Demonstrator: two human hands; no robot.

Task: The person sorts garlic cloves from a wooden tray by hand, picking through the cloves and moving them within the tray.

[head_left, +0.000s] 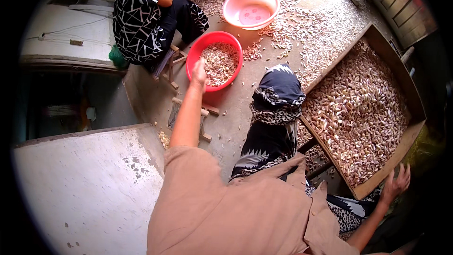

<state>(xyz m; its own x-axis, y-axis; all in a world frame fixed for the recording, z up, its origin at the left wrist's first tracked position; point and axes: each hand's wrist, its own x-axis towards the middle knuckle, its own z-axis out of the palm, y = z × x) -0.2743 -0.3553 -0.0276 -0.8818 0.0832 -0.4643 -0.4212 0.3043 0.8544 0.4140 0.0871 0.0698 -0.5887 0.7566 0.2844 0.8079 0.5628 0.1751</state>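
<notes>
With the arm stretched forward, my left hand (pixel 199 72) reaches over the near left rim of a red basin (pixel 239 66). Its fingers look close together; whether they grip the rim or some cloves is too small to make out. Garlic cloves (pixel 220 61) partly fill that basin. On the right side, my right hand (pixel 396 185) is at the near corner of a wooden tray (pixel 330 158), fingers apart and nothing in them. A thick layer of garlic cloves (pixel 361 118) covers the tray, which rests on a stand partly hidden beneath it.
A pink basin (pixel 255 15) stands beyond the red one. Loose cloves (pixel 285 26) are strewn across the floor. A person in a patterned top (pixel 139 21) sits at the far left. Low wooden stools (pixel 172 66) stand near the basin. A white slab (pixel 89 179) is at my left.
</notes>
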